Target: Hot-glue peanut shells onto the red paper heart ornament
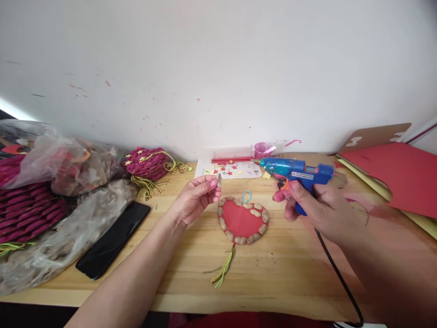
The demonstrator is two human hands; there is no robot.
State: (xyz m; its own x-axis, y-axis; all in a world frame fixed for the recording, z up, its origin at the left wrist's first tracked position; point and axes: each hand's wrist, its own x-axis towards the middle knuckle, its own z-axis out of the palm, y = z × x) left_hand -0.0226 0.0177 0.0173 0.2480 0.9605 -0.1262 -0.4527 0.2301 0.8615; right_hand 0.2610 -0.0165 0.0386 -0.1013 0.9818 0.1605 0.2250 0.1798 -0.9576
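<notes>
Between the thumb and fingers of my left hand is a small peanut, held up above the table. My right hand grips a blue hot glue gun by its handle, a finger at the orange trigger and the nozzle pointing left. Below and between my hands lies a red heart-shaped piece, edged with peanuts in their shells. A light blue loop sticks up from its top, and a yellow-green yarn tassel hangs from its lower point.
Left are a black phone, a plastic bag of peanuts and magenta woven pieces. A white sheet with star stickers and a pink cup stand near the wall. Red card lies right; the gun's black cord trails forward.
</notes>
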